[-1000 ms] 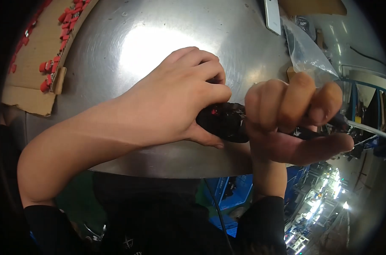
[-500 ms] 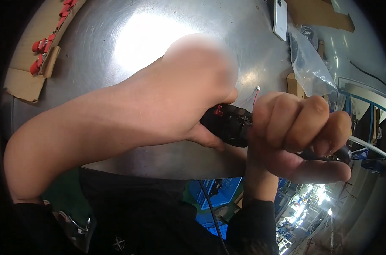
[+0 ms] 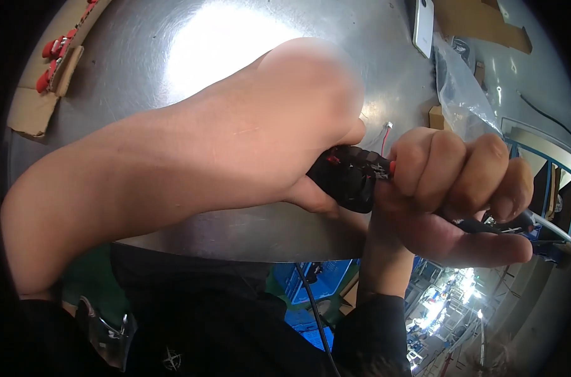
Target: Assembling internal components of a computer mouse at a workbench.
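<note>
My left hand (image 3: 310, 113) reaches across from the left with its back up, fingers closed round a black plastic part (image 3: 345, 179). A little red shows on the part's top, and its right end faces my other hand. Much of it is hidden under my palm. My right hand (image 3: 458, 182) is curled shut just right of the part, gripping a dark handle-like thing (image 3: 524, 221) whose end shows below the knuckles. Its kind I cannot make out. A small red piece (image 3: 392, 168) shows by the right index finger. Behind stands a thin red wire with a white connector (image 3: 388, 127).
Under the hands lies a shiny metal table (image 3: 134, 81). At the far left, a cardboard strip (image 3: 31, 113) bears several red parts (image 3: 45, 81). A white phone (image 3: 423, 28), a clear plastic bag (image 3: 464, 94) and cardboard (image 3: 480, 22) lie far right. Blue crates (image 3: 320, 279) stand below the edge.
Both hands have shifted slightly right and up in the picture. A small red piece now shows between the black part and my right hand.
</note>
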Available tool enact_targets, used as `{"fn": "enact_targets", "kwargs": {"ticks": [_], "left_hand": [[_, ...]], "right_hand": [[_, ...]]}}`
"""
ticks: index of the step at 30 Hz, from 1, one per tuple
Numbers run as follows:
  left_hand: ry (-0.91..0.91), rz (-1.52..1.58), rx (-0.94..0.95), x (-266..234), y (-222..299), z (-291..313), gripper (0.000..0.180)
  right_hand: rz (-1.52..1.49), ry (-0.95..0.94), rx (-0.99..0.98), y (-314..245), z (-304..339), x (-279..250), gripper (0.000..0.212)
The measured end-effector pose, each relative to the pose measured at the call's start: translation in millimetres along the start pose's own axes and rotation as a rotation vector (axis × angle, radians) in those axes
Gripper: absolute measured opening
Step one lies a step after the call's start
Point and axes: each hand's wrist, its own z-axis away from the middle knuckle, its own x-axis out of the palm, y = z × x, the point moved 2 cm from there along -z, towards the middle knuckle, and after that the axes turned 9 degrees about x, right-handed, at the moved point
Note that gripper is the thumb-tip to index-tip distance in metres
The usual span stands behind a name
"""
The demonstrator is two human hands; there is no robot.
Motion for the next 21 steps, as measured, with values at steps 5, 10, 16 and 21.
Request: {"fn": "enact_targets", "kwargs": {"ticks": [5, 10, 16, 21], "left_hand": [[-0.017, -0.003, 0.017, 0.7, -1.1, -3.4, 0.049], [-0.047, -0.008, -0.005, -3.9, 0.9, 0.0, 0.049], [-0.020, -0.016, 0.002, -1.9, 0.7, 2.8, 0.052], [-0.008, -0.037, 0.013, -0.8, 5.4, -3.9, 0.054]], "right_hand": [[0.139, 0.021, 0.026, -5.3, 2.9, 7.3, 0.042], [0.150, 0.024, 0.086, -4.5, 0.0, 4.5, 0.044], [0.102, 0.121, 0.170, -10.0, 0.8, -2.0, 0.043], [0.266, 0.311, -0.155, -48.7, 16.3, -14.7, 0.042]]}}
